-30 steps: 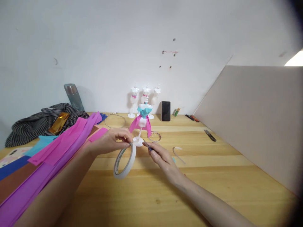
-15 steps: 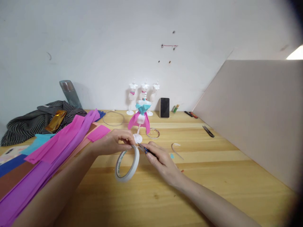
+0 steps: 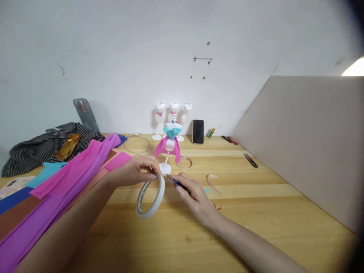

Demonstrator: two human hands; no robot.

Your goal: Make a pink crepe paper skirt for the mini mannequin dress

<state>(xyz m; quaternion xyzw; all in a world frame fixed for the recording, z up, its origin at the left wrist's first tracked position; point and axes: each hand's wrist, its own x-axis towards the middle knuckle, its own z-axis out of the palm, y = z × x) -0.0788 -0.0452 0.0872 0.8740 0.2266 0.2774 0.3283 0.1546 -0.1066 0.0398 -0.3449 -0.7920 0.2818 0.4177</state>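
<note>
My left hand [image 3: 133,170] pinches the top of a white roll of double-sided tape [image 3: 150,195], which hangs on edge above the wooden table [image 3: 256,212]. My right hand [image 3: 193,193] is closed on a small dark tool with a blue grip [image 3: 173,182]; its tip points at the roll's top, right by my left fingertips. Just behind the hands stands a small white mannequin [image 3: 170,146] dressed in a teal top and pink paper skirt.
Pink, purple, blue and brown paper sheets [image 3: 65,178] lie at the left, with striped cloth [image 3: 36,146] and a grey bottle [image 3: 85,113] behind. Three small mannequins [image 3: 173,113], a phone [image 3: 198,132], thread snips [image 3: 250,160] and a board [image 3: 309,140] leaning at the right.
My right hand with the tool moved left, closing on the top of the tape roll. The roll and my left hand barely shifted.
</note>
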